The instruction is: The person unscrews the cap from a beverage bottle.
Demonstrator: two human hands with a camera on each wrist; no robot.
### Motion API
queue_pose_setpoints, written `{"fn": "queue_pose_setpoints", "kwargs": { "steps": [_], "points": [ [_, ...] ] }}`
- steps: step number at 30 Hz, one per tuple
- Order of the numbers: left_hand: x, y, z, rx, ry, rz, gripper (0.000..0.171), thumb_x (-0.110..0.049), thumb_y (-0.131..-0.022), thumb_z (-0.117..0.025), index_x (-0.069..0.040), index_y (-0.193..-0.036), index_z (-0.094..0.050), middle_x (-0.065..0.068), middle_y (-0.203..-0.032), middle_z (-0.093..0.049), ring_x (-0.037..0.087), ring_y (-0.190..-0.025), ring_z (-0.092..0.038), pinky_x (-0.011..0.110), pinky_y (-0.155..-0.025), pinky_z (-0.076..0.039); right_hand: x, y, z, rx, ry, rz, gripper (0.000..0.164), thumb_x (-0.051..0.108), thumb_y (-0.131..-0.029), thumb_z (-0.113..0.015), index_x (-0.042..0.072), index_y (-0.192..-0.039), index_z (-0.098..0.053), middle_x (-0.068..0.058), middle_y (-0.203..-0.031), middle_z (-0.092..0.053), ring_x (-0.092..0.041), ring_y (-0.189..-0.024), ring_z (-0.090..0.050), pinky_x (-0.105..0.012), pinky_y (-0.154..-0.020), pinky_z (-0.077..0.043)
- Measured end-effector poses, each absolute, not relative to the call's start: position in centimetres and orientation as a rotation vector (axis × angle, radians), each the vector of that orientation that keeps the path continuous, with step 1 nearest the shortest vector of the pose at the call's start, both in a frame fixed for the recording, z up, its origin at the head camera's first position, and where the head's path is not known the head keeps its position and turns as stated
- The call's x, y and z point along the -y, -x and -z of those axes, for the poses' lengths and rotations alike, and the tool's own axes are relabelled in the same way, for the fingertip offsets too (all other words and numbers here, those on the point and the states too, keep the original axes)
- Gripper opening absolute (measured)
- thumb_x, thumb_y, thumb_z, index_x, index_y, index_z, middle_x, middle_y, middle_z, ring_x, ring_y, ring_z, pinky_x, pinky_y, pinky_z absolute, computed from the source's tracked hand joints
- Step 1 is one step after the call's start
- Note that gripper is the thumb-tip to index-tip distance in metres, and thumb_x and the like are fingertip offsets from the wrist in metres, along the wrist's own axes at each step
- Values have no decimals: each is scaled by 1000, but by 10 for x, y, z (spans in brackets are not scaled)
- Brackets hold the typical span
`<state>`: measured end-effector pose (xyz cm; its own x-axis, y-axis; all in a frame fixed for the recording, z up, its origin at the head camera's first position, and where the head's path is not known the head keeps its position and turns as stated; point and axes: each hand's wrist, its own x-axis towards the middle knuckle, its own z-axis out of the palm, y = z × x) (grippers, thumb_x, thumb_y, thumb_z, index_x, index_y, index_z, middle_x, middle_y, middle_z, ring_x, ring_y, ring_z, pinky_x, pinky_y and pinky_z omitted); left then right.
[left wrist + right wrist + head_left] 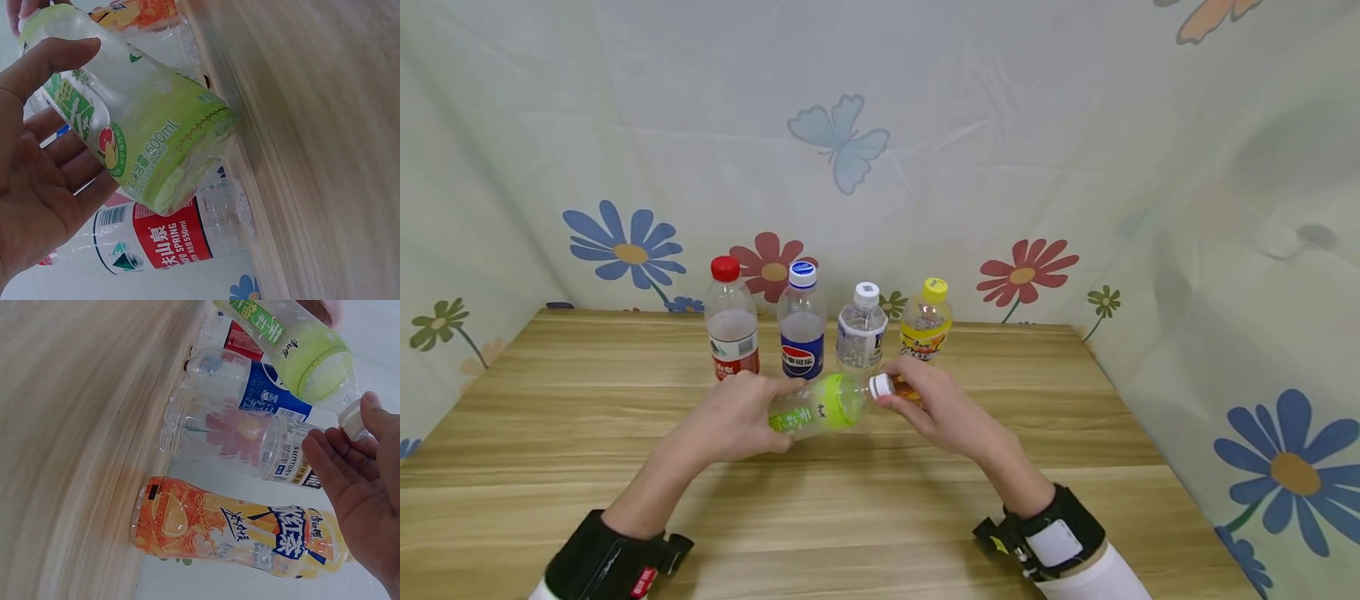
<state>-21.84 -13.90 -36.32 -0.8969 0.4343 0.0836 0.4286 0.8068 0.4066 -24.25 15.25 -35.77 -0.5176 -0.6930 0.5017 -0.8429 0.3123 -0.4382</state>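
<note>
A clear bottle with a light-green label (820, 406) is tilted over the table, its white cap (881, 386) toward the right. My left hand (741, 417) grips the bottle's body, the thumb across the near side in the left wrist view. My right hand (946, 410) pinches the white cap between thumb and fingers at the bottle's neck. Behind them stand a red-capped water bottle (731, 325), a blue-labelled cola bottle (802, 337), a white-capped clear bottle (861, 333) and a yellow-capped iced tea bottle (234, 528), all upright in a row.
The wood-grain table (820, 533) runs back to a hanging cloth (940, 192) printed with flowers and butterflies, which also closes off both sides. Black straps (613, 558) with small cameras sit on both wrists.
</note>
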Motion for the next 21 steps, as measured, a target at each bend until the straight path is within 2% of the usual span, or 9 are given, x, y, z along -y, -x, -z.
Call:
{"fn": "queue_pose_setpoints", "kwargs": {
  "steps": [14, 21],
  "points": [
    [140, 218, 362, -2976, -711, -661, 66, -28, -70, -87, -15, -130, -65, 1, -118, -65, 14, -91, -60, 31, -80, -51, -152, 243, 358, 2314, -1431, -1051, 30, 0, -90, -69, 4, -116, -54, 5, -108, -57, -12, -90, -59, -24, -76, -52],
    [140, 217, 360, -2980, -713, -660, 66, -28, -70, -87, -16, -130, -65, 1, -117, -65, 14, -90, -60, 31, -79, -51, -152, 242, 357, 2314, -1424, -1062, 33, -3, -90, -69, 4, -118, -54, 5, -111, -57, -11, -94, -59, -23, -81, -52]
  ]
}}
